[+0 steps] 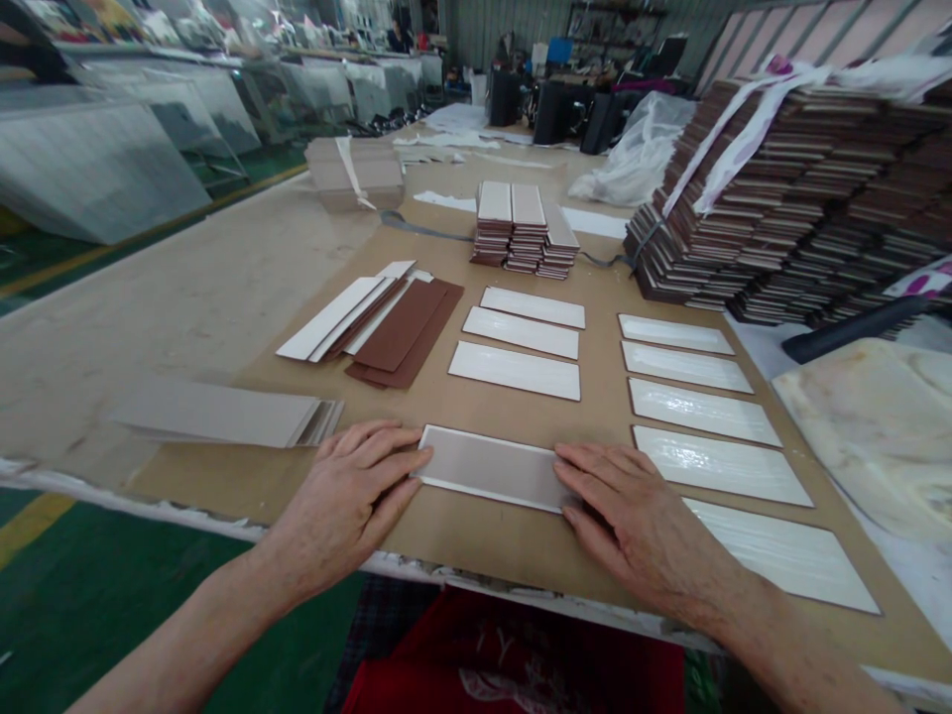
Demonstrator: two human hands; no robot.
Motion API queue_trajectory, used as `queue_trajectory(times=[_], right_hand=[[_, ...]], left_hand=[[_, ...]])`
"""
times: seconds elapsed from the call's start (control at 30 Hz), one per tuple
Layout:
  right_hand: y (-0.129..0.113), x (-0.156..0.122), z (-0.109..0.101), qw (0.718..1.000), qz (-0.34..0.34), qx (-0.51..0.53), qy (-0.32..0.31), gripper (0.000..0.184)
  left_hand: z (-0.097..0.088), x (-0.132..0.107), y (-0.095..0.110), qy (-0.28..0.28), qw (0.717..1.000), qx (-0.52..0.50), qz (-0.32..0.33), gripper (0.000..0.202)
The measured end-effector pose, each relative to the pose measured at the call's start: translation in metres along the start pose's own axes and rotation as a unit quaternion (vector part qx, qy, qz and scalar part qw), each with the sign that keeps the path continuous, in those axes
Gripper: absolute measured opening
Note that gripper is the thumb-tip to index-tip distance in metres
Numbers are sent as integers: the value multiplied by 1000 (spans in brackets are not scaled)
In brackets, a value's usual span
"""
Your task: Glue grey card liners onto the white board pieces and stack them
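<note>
In front of me lies a grey rectangular board strip point(495, 468) on a slightly larger white panel, whose pale border shows around it. My left hand point(355, 486) rests at its left end, fingers stretched out with their tips on the edge. At the opposite end, my right hand point(621, 501) has its fingers spread, and the fingertips touch the strip's right edge. Beyond it are three white panels point(515, 371) in a column. Several glossy wet-looking white panels point(721, 466) run down the right side, the nearest partly hidden by my right forearm.
Loose grey strips point(223, 412) lie left of my left hand. Brown and white panels point(402, 332) are fanned out farther back. Small panel stacks point(513, 228) stand behind them, with a tall panel pile point(803, 188) at right. A yellowish foam-like block point(878, 426) sits at the right edge.
</note>
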State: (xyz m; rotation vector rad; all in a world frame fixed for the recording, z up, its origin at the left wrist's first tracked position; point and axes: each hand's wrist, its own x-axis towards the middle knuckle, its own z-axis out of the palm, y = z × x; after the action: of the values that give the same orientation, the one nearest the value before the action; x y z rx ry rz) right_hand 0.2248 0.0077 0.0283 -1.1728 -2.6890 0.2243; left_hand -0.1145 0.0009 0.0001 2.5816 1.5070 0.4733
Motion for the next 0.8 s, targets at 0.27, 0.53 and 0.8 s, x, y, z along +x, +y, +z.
queue_trajectory(times=[0.27, 0.53, 0.8], right_hand=[[-15, 9, -2, 997, 0, -77, -28, 28], [-41, 20, 2, 992, 29, -114, -42, 55], [-32, 4, 9, 992, 45, -108, -38, 54]], left_hand=[[-10, 11, 3, -52, 995, 53, 71, 32], [-19, 23, 29, -83, 985, 110, 105, 51], [-11, 21, 31, -71, 986, 122, 86, 60]])
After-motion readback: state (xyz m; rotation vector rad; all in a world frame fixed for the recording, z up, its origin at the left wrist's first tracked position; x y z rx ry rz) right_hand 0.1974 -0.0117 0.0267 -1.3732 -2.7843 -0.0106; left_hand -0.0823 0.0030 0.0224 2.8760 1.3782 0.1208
